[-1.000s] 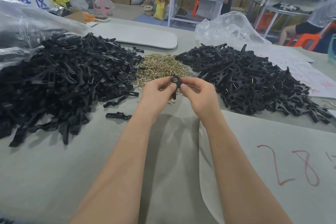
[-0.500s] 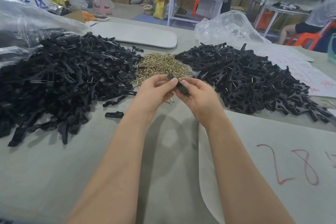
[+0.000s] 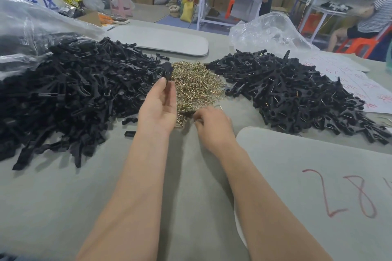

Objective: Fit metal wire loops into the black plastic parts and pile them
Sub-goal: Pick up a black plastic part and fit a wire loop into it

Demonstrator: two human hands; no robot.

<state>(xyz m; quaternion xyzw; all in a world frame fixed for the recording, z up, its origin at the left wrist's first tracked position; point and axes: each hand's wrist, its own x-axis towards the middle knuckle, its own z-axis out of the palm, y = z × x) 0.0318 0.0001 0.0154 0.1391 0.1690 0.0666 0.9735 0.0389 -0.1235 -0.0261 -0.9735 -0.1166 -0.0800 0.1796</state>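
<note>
My left hand (image 3: 158,104) pinches one black plastic part (image 3: 167,71) and holds it upright in front of the heap of brass wire loops (image 3: 196,82). My right hand (image 3: 213,126) is lower, at the near edge of that heap, fingers curled and pinching among the loops; a thin wire end shows above its knuckles. A large pile of black parts (image 3: 70,95) lies to the left. A second pile of black parts with wire showing in them (image 3: 292,91) lies to the right.
Two loose black parts (image 3: 129,133) lie near my left wrist. A grey board with red numbers (image 3: 318,186) is under my right forearm, another board (image 3: 161,40) lies at the back. Clear plastic bags (image 3: 265,32) flank the piles. People sit and stand behind the table.
The hands have parted. My left hand rose with a black part toward the left pile's edge, and my right hand dropped to the near edge of the wire loops.
</note>
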